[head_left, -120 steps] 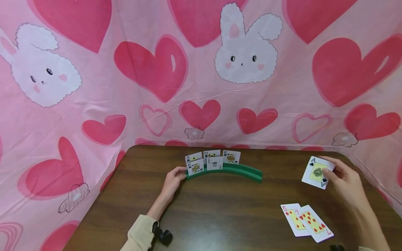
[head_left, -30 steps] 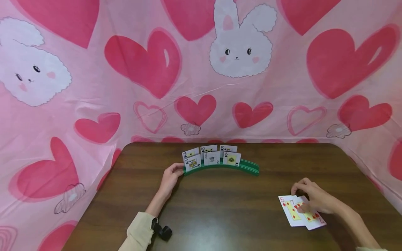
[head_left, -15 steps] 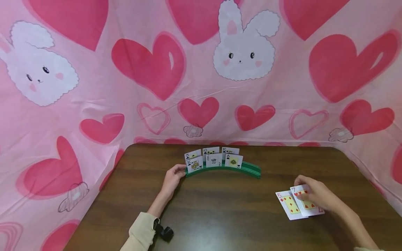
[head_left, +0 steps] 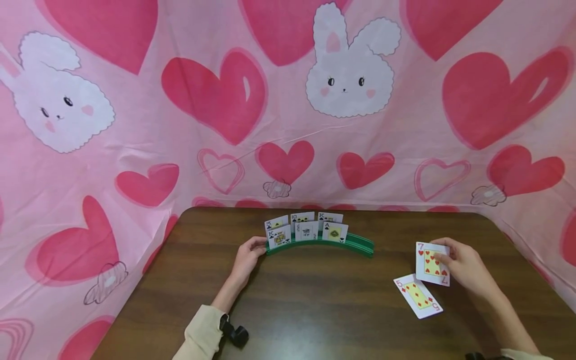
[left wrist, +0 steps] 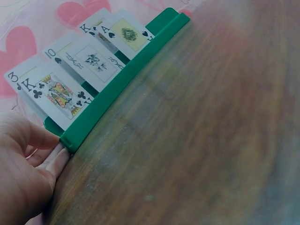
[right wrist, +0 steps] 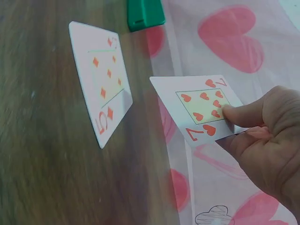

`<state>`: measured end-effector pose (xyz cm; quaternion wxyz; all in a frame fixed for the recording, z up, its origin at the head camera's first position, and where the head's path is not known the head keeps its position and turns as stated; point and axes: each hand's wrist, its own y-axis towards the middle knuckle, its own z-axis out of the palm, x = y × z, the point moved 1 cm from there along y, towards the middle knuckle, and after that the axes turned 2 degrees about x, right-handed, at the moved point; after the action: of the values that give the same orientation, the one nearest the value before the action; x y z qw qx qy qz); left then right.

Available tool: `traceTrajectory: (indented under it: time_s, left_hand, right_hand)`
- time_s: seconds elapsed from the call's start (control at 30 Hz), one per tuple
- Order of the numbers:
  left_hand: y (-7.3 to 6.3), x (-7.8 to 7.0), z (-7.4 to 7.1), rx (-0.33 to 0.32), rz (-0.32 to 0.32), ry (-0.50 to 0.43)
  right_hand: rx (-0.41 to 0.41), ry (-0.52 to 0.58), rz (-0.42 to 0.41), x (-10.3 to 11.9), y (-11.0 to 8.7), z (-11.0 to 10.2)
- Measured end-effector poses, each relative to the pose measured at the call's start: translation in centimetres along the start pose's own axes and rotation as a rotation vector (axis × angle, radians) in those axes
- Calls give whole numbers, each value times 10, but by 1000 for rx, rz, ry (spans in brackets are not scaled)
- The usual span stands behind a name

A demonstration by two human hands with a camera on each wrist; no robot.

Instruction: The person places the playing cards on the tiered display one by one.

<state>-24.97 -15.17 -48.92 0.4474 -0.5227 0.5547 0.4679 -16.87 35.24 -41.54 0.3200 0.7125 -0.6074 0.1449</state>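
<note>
My right hand (head_left: 468, 267) pinches the seven of hearts (head_left: 426, 265) by its right edge, thumb on the face, raised off the table. Just below it the five of diamonds (head_left: 417, 297) lies face up on the wood. At the left end of a curved green card holder (head_left: 360, 244), my left hand (head_left: 247, 259) grips the tip between thumb and fingers. Two rows of cards stand in the holder: a three, a ten (head_left: 302, 217) and a king behind, the king of clubs (left wrist: 58, 96), a joker-like card (head_left: 307, 231) and the ace of spades (head_left: 335, 232) in front.
The dark wooden table (head_left: 324, 305) has a pink heart-and-rabbit cloth (head_left: 288, 115) hanging behind its far edge. A black strap with a small device (head_left: 235, 334) sits on the left wrist. The right end of the holder carries no card.
The ace of spades went from my right hand into the holder's front row. My right hand then took the seven of hearts off the five of diamonds and lifted it. The left hand stays put.
</note>
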Motion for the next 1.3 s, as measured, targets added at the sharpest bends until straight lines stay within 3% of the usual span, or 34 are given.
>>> traceTrajectory:
  time_s: [0.23, 0.47, 0.8, 1.3]
  left_hand:
    - [0, 2, 3, -3, -8, -21]
    - [0, 3, 3, -9, -8, -12]
    - [0, 1, 2, -4, -14, -6]
    - [1, 1, 0, 25, -22, 16]
  right_hand:
    - [-66, 84, 93, 8, 7, 3]
    - [-160, 246, 190, 18, 17, 2]
    - [-259, 378, 127, 27, 29, 7]
    - [-320, 679, 146, 46, 44, 10]
